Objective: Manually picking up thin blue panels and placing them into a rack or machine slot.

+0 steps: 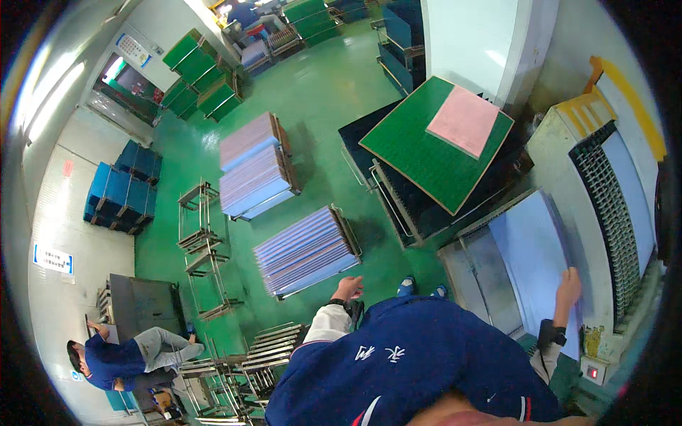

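My right hand (pixel 568 287) is closed at the outer edge of a large, thin light-blue panel (pixel 529 248). This panel lies slanted over a grey metal surface (pixel 479 277) beside the machine, and my fingertips are partly hidden at its edge. My left hand (pixel 348 287) hangs in front of my body with its fingers curled, and nothing shows in it. Nearest to it is a rack of upright light-blue panels (pixel 309 252), apart from the hand.
A machine with a roller conveyor (pixel 607 220) stands at right. Behind the panel, a green board (pixel 433 142) bearing a pink sheet (pixel 465 121) tops a dark cart. More panel racks (pixel 256 167) and empty metal frames (pixel 202 248) stand at left. Another person (pixel 121 355) sits at lower left.
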